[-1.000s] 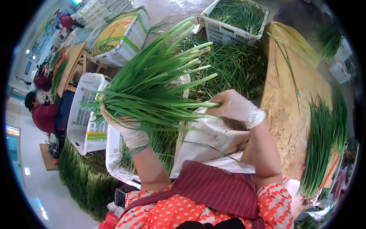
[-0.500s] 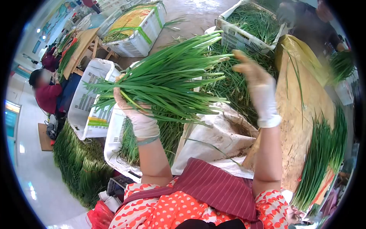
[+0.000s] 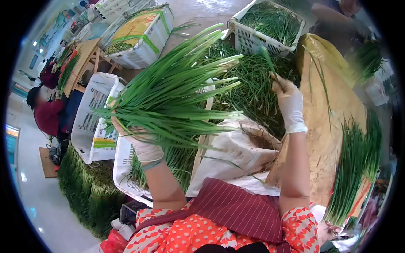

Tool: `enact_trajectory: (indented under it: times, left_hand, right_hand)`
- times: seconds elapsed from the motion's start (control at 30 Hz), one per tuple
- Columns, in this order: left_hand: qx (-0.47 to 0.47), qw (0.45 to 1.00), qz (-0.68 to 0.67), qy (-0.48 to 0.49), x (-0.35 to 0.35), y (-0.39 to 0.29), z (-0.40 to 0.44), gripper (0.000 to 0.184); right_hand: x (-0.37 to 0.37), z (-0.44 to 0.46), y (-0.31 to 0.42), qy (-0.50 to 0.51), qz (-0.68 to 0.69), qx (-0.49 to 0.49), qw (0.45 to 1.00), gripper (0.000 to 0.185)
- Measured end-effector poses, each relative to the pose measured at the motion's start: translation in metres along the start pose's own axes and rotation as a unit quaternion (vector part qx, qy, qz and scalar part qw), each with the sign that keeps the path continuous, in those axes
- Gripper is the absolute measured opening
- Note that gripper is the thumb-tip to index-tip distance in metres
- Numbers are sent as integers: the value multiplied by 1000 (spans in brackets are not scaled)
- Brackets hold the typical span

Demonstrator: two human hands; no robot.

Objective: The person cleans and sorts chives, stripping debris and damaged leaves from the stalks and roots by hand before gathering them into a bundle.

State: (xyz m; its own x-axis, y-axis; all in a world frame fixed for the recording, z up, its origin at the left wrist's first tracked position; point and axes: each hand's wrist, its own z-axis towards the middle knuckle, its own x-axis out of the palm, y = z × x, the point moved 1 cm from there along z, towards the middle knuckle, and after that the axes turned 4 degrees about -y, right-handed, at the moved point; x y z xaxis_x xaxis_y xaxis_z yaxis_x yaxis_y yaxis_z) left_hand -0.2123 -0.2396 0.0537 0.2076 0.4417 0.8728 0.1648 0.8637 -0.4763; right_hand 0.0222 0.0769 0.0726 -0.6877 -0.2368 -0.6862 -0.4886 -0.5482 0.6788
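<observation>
My left hand, in a whitish glove, holds a large fanned bunch of green stalks by its leafy end, with the pale stem ends pointing right. My right hand, gloved too, is raised to the right of the bunch, apart from it. Its fingers are closed on a green leaf that points up and left. Beneath and between the hands lies a white, soil-stained sheet. Loose greens are heaped behind it.
A wooden board stands at the right, with tied green bundles on it. White crates are at the left, another crate at the back. One person is at the far left; another is at the back right.
My right hand has come away from the stem ends, rightward, and its fingers have closed on a leaf. The bunch stays in my left hand. The view has shifted slightly.
</observation>
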Motion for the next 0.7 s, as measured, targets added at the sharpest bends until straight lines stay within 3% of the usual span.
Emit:
enact_trajectory:
  times: [0.03, 0.07, 0.1, 0.17, 0.27, 0.3, 0.37, 0.4, 0.47, 0.5, 0.57, 0.63, 0.67, 0.7]
  left_hand:
    - [0, 1000, -4, 2, 4, 1, -1, 38]
    - [7, 999, 20, 43, 13, 2, -5, 39]
    - [12, 995, 44, 84, 22, 2, -10, 39]
    - [46, 993, 103, 42, 27, 7, -15, 40]
    - [82, 984, 157, 29, 20, 14, -7, 41]
    - [192, 923, 329, 58, 23, 13, -8, 41]
    - [297, 819, 484, 85, 33, 14, -14, 41]
    - [249, 893, 372, 57, 47, 16, -24, 41]
    - [193, 948, 253, 27, 48, 17, -25, 42]
    - [286, 871, 397, 36, 40, 16, -20, 42]
    - [367, 766, 527, 44, 42, 17, -19, 43]
    - [310, 873, 371, 64, 50, 20, -22, 41]
    - [308, 874, 371, 65, 50, 20, -20, 41]
    - [208, 949, 230, 52, 47, 17, -17, 40]
  right_hand:
    - [-2, 6, -18, 39, -209, -14, 977, 38]
    - [6, 8, -33, -29, -173, -122, 977, 49]
    - [-1, 8, -12, -30, -174, -120, 977, 49]
    - [-8, 6, 41, -49, 21, -239, 970, 46]
    - [14, 17, 67, 3, 68, -341, 938, 36]
    - [19, 16, 69, 1, 69, -339, 938, 36]
    - [33, 15, 78, 212, 259, -181, 925, 30]
    - [41, 14, 80, 252, 358, -85, 895, 27]
    - [42, 7, 82, 254, 362, -65, 895, 25]
    - [40, 4, 83, 254, 365, -46, 895, 23]
    - [35, -3, 83, 270, 416, -12, 868, 21]
    - [36, -7, 78, 240, 551, 53, 798, 18]
    - [40, -8, 75, 191, 601, 70, 773, 19]
    - [33, -7, 69, 139, 668, 100, 724, 19]
